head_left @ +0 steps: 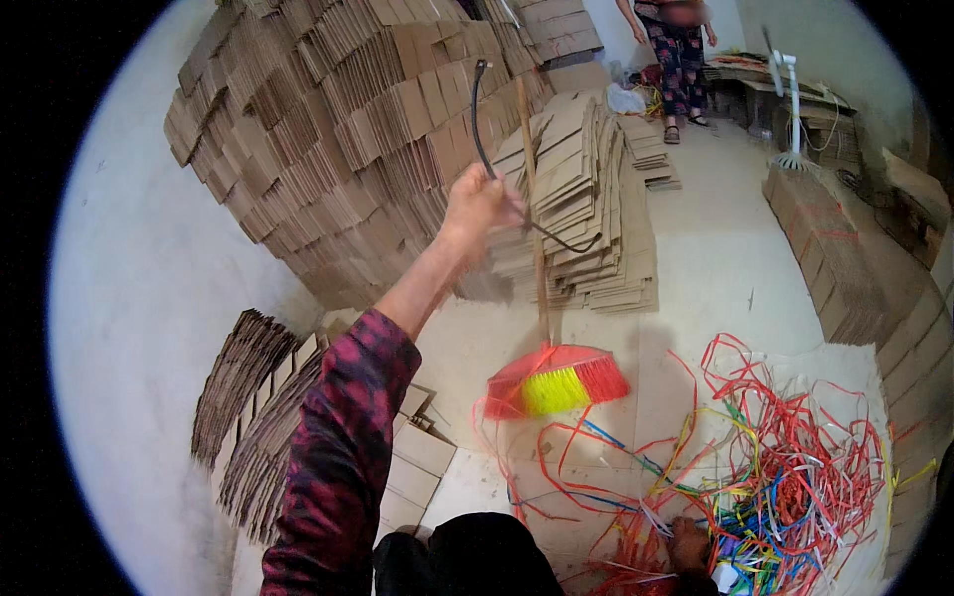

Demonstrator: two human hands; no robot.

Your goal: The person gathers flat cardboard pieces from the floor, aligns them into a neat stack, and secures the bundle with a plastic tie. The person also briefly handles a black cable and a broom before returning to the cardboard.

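Note:
My left hand (483,207) is raised at mid-view, closed around a thin black cable (478,119). One end of the cable, with a small metal-looking tip, stands up above the fist; the other end curves away to the right. Low on the right, my right hand (688,544) is down in a loose tangle of plastic straps (795,467), mostly red with blue, green, yellow and white. Its fingers look closed on some of the straps, though they are partly hidden. Beyond my left hand a broom (556,382) with red and yellow bristles stands head down, its wooden handle passing behind the hand.
Tall stacks of flattened cardboard (348,129) fill the far left, with a lower pile (596,228) beside them. More cardboard bundles (263,417) lie at the near left and along the right (830,258). A white fan (790,109) and a standing person (681,60) are at the back.

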